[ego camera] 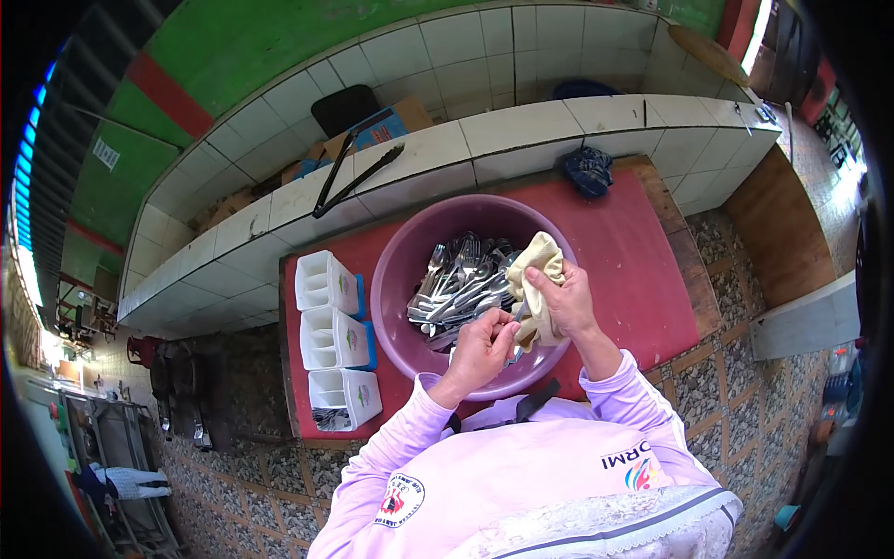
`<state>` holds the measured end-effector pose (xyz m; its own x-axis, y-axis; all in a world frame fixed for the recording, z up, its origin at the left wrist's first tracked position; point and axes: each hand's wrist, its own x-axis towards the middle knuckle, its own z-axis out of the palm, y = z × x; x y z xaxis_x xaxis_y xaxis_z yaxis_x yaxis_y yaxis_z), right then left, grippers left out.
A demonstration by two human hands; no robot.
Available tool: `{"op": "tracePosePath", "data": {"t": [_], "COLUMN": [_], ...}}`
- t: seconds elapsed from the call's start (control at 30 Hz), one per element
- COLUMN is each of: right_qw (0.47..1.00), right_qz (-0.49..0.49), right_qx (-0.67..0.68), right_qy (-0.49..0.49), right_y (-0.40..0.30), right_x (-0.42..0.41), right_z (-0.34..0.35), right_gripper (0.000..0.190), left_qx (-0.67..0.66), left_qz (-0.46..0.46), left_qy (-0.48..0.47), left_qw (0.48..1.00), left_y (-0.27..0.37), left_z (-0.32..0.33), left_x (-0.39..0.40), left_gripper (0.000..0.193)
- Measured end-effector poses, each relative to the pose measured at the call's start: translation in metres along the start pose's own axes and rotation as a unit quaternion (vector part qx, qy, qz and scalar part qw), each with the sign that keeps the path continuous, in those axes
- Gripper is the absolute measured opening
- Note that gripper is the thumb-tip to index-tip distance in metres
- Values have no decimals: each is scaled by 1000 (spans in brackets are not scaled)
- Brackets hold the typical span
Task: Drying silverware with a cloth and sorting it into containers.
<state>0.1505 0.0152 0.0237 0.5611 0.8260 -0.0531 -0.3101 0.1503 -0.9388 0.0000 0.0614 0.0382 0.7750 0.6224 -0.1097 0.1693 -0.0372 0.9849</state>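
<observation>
A large purple plastic basin [391, 335] holds a heap of metal forks and spoons [457, 283]. Over its near right side, my right hand [569, 300] grips a pale yellow cloth [538, 279], bunched up and hanging down below the fingers. My left hand [483, 347] pinches a thin metal piece of cutlery [518, 311] whose other end meets the cloth; which kind it is cannot be made out. Left of the basin stand three white plastic cutlery holders [346, 339] with dividers. Some cutlery [331, 419] lies in the nearest one.
The basin stands on a table with a red cover [628, 279]. Behind it runs a white tiled ledge [520, 129], with black-handled tongs [356, 178] lying across it. A dark blue bundled cloth [588, 171] rests at the table's back right. A person [122, 482] is far off at left.
</observation>
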Motion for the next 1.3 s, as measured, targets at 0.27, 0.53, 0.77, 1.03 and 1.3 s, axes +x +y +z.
{"op": "tracePosePath", "data": {"t": [0.27, 0.53, 0.77, 1.03, 1.3], "right_qw": [995, 978, 988, 992, 984], "right_qz": [-76, -47, 79, 62, 71], "right_qx": [-47, 177, 125, 32, 14], "right_qy": [42, 102, -32, -104, -163], "right_y": [-15, -57, -22, -27, -10], "right_x": [3, 4, -20, -16, -27], "right_z": [-5, -18, 7, 1, 12], "right_gripper": [19, 32, 16, 17, 19], "left_qx": [12, -30, -45, 136, -122], "left_qz": [9, 17, 76, 256, 176], "left_qy": [-1, 93, 47, 214, 157], "left_qw": [1000, 995, 995, 933, 964], "left_y": [12, 17, 14, 41, 13], "left_z": [-2, 1, 27, -6, 3], "left_x": [-6, -6, 2, 24, 41], "left_gripper": [9, 12, 9, 18, 19]}}
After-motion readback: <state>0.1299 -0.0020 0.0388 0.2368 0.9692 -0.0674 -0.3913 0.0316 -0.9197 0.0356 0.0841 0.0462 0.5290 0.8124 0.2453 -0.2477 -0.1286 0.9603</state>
